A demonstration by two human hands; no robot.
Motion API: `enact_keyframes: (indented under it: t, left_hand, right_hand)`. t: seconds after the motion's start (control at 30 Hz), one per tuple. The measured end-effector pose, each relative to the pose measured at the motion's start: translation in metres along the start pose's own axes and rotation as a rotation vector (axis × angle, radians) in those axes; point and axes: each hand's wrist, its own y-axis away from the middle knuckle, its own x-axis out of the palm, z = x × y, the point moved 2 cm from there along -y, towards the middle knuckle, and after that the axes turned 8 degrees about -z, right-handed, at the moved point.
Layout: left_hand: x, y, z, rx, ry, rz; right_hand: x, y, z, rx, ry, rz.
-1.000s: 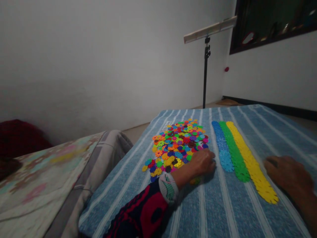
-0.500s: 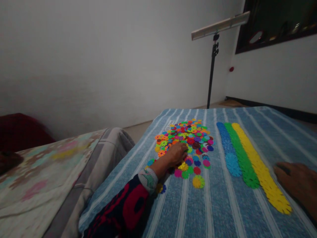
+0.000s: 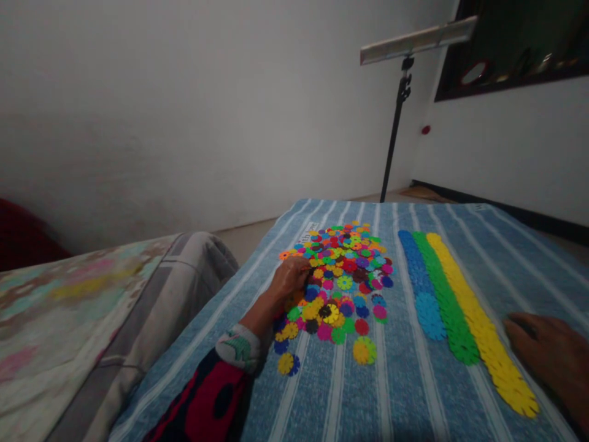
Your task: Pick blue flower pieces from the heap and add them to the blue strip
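My left hand (image 3: 291, 276) is at the left edge of a heap of small plastic flower-shaped discs (image 3: 347, 282) in many colours. Its fingers are bent and pressed together among the discs; what they hold, if anything, is hidden. My right hand (image 3: 550, 350) lies on the striped cloth at the right edge, fingers stretched out and partly cut off by the frame, with nothing seen in it. To its left run three lines of overlapping discs: a yellow row (image 3: 478, 319), a green row (image 3: 446, 301) and a blue row (image 3: 418, 276), whose near end is lighter blue.
The blue striped cloth (image 3: 405, 393) covers the surface under the discs. A yellow-and-green pair of discs (image 3: 364, 350) lies nearer me. On the left stands a surface with a flowered cover (image 3: 83, 301). Behind is a black stand (image 3: 392, 141) with a light panel.
My left hand has moved left from the middle of the heap to its left edge, uncovering discs there. My right hand stays beside the yellow row. The view has shifted slightly.
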Motion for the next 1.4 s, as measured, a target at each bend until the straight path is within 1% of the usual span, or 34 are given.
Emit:
enact_keyframes:
  t: [0.07,0.13,0.2,0.27,0.33,0.37,0.43,0.5,0.53,0.6,0.67,0.73,0.8,0.87,0.93,1.03,1.1,1.2,1.3,1.4]
  left_hand:
    - [-0.006,0.004,0.016,-0.139,-0.006,-0.109]
    - [-0.01,0.008,0.033,-0.316,-0.021,-0.197]
    - [-0.012,0.011,0.046,-0.459,-0.033,-0.257]
    - [-0.011,0.014,0.053,-0.542,-0.03,-0.28]
    - [-0.009,0.015,0.054,-0.578,-0.018,-0.272]
    - [-0.008,0.016,0.053,-0.581,-0.01,-0.263]
    - [-0.006,0.016,0.05,-0.567,0.003,-0.243]
    - [-0.004,0.018,0.048,-0.549,0.009,-0.22]
    - [-0.004,0.018,0.048,-0.544,0.007,-0.211]
    - [-0.004,0.02,0.047,-0.54,0.002,-0.2]
    - [-0.005,0.02,0.047,-0.529,0.005,-0.191]
    - [-0.005,0.02,0.047,-0.514,0.008,-0.184]
    - [-0.005,0.019,0.047,-0.513,0.003,-0.175]
    - [-0.004,0.019,0.047,-0.518,-0.006,-0.166]
    - [-0.003,0.018,0.047,-0.52,-0.017,-0.158]
    - [-0.002,0.018,0.048,-0.53,-0.029,-0.155]
    - [-0.001,0.018,0.048,-0.533,-0.029,-0.151]
    - [-0.001,0.018,0.048,-0.529,-0.036,-0.138]
    - [-0.002,0.017,0.048,-0.517,-0.048,-0.137]
    - [-0.002,0.017,0.048,-0.507,-0.053,-0.134]
  right_hand:
    - [-0.016,0.0,0.018,0.0,0.0,-0.038]
    - [-0.034,0.002,0.048,-0.049,-0.082,-0.081]
    - [-0.049,0.007,0.089,-0.13,-0.267,-0.066]
    - [-0.054,0.015,0.139,-0.266,-0.435,0.052]
    - [-0.051,0.024,0.192,-0.416,-0.525,0.155]
    - [-0.046,0.028,0.217,-0.492,-0.549,0.218]
    - [-0.033,0.034,0.262,-0.586,-0.561,0.278]
    - [-0.019,0.04,0.296,-0.599,-0.498,0.34]
    - [-0.013,0.044,0.309,-0.59,-0.454,0.377]
    - [-0.005,0.056,0.327,-0.611,-0.397,0.43]
    - [-0.005,0.07,0.336,-0.654,-0.386,0.434]
    - [-0.007,0.081,0.339,-0.693,-0.399,0.418]
    - [-0.01,0.085,0.34,-0.725,-0.43,0.408]
    - [-0.011,0.078,0.338,-0.748,-0.451,0.389]
    - [-0.007,0.063,0.335,-0.735,-0.387,0.328]
    - [0.002,0.039,0.329,-0.631,-0.18,0.219]
    - [0.008,0.029,0.325,-0.58,-0.102,0.211]
    - [0.014,0.026,0.322,-0.557,-0.105,0.214]
    - [0.015,0.027,0.32,-0.539,-0.12,0.204]
    - [0.016,0.027,0.319,-0.551,-0.087,0.214]
